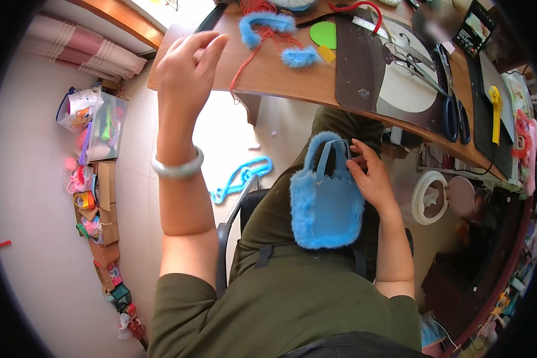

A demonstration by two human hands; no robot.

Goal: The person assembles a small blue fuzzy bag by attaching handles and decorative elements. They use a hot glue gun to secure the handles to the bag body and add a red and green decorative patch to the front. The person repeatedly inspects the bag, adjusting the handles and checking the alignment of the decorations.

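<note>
A small blue handbag [335, 206] with fluffy plush trim rests upright on my lap. Its body is smooth, with a scalloped top edge. One handle [315, 150] is covered in plush and the other is a plain blue strap [326, 159]. My right hand [369, 176] grips the bag at its upper right, thumb and fingers beside the handle's base. Raised high at the desk's left end is my left hand [185, 67], its thumb and forefinger pinched together. Whatever may be between those fingertips is too fine to see.
On the wooden desk [282, 80] lie blue plush strips [300, 57], orange-red yarn [268, 36], a green disc [323, 35], scissors [454, 114] and a yellow rotary cutter [495, 114]. A phone [474, 27] stands far right. Blue plush trim [244, 176] lies below, left of my legs.
</note>
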